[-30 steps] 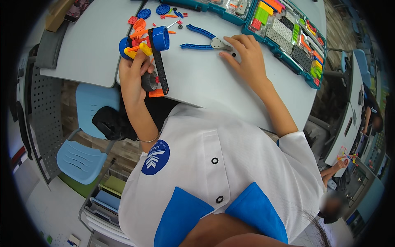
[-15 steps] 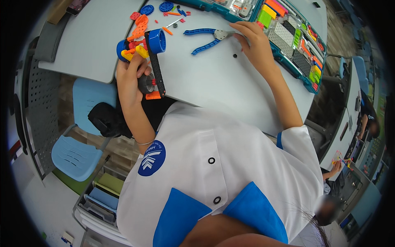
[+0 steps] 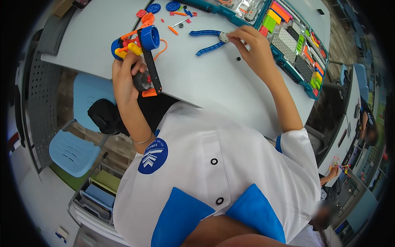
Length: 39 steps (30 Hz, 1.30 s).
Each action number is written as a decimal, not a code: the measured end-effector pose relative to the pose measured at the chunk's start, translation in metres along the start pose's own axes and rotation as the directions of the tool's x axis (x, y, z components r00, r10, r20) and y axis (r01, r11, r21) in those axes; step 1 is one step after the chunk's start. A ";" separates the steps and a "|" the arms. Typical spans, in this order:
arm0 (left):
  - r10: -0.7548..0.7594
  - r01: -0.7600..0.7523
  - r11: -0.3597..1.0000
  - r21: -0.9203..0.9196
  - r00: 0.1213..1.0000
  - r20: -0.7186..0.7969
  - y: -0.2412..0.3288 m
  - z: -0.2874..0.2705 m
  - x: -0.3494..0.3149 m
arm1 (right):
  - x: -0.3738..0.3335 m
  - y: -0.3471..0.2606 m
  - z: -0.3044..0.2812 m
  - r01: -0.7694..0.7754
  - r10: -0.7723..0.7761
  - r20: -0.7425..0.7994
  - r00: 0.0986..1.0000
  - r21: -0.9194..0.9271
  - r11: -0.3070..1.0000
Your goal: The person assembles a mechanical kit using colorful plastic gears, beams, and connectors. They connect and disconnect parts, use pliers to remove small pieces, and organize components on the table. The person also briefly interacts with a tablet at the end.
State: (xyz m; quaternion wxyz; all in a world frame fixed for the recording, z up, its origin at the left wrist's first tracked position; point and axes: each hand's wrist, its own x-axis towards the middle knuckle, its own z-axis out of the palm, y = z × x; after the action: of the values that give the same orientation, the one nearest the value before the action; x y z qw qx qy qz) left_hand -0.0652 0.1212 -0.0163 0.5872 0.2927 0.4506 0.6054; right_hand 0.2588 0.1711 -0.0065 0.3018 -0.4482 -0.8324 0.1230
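R hand (image 3: pixel 256 47), spread beside the blue-handled pliers (image 3: pixel 223 37) a sec ago, now pinches their metal nose, mid tabletop (image 3: pixel 205 80); L hand (image 3: pixel 124 78) still holds the wheeled plastic model (image 3: pixel 149 62), near left, so both hands are occupied.

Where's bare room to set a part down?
Largest: white tabletop, below the blue-handled pliers, between the held model and the right forearm, apart from one small dark piece. Narrower: between that forearm and the teal case. Crowded: beyond the model, with blue gears and loose orange parts; upper right, the case.
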 end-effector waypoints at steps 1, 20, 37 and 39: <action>-0.003 0.003 1.000 -0.011 1.000 0.020 -0.002 -0.001 0.000 | 0.013 -0.002 0.009 0.040 -0.040 0.006 0.999 -0.027 0.999; -0.133 0.131 0.991 0.037 0.989 0.059 -0.012 0.016 -0.001 | -0.049 -0.021 -0.002 -0.312 0.296 0.151 0.943 0.096 0.945; -0.146 0.136 0.988 0.070 0.974 0.172 -0.011 0.035 -0.016 | 0.061 0.008 0.042 -0.173 0.156 0.090 0.984 0.244 0.954; -0.136 0.125 0.990 0.061 0.965 0.222 -0.015 0.040 -0.015 | 0.051 -0.007 0.024 -0.253 0.227 0.111 0.967 0.391 0.885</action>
State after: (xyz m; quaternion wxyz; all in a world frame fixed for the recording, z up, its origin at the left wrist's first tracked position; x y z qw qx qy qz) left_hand -0.0213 0.1131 -0.0098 0.6661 0.3430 0.4131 0.5176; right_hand 0.2182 0.2106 -0.0016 0.3441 -0.4720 -0.7362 0.3417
